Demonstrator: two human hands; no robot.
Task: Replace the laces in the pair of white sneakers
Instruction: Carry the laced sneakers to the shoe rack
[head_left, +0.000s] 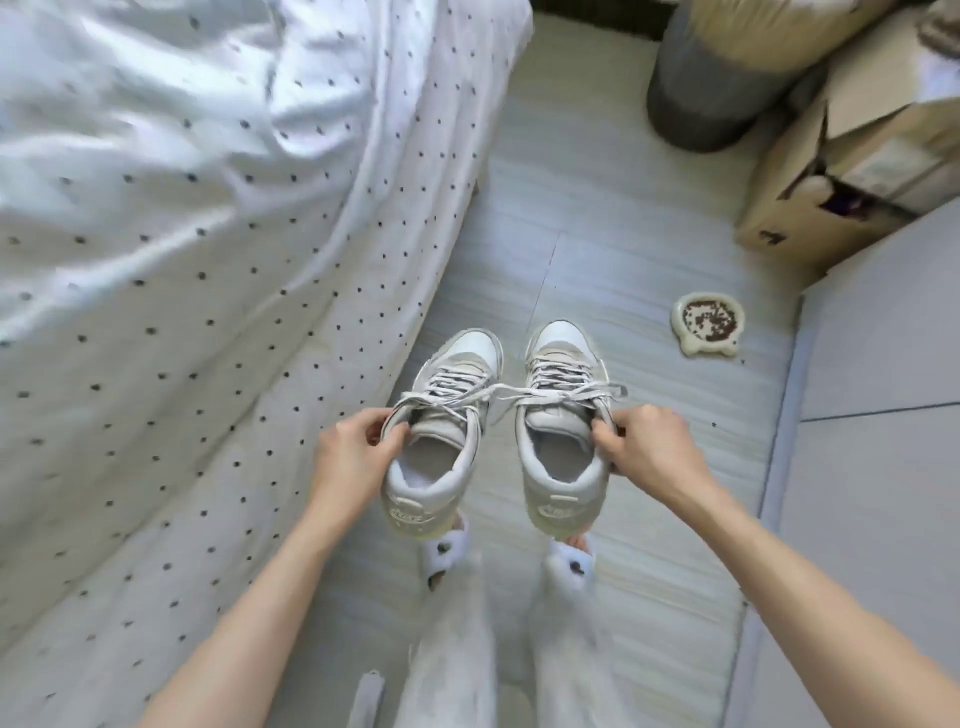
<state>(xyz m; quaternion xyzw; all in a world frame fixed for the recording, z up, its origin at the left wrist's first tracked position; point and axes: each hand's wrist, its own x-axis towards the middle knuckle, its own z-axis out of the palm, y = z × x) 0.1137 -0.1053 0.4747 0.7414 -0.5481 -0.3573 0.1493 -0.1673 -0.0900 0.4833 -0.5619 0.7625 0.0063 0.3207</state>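
1. Left hand (353, 447) grip is clamped on the left sneaker (441, 431) at its collar's outer edge.
2. Right hand (649, 441) grip pinches the right sneaker (563, 431) likewise.
3. Laces (498, 392) cross between both sneakers, beyond the grips, above the floor (597, 234).

Both sneakers are up off the floor at centre frame, toes pointing away. The left hand (348, 447) pinches the collar of the left sneaker (441, 431); the right hand (649, 447) grips the right sneaker (563, 431). Their grey laces (498, 392) cross between them. A spotted bedsheet (208, 234) fills the left; a food dish (707, 325) sits right of centre.
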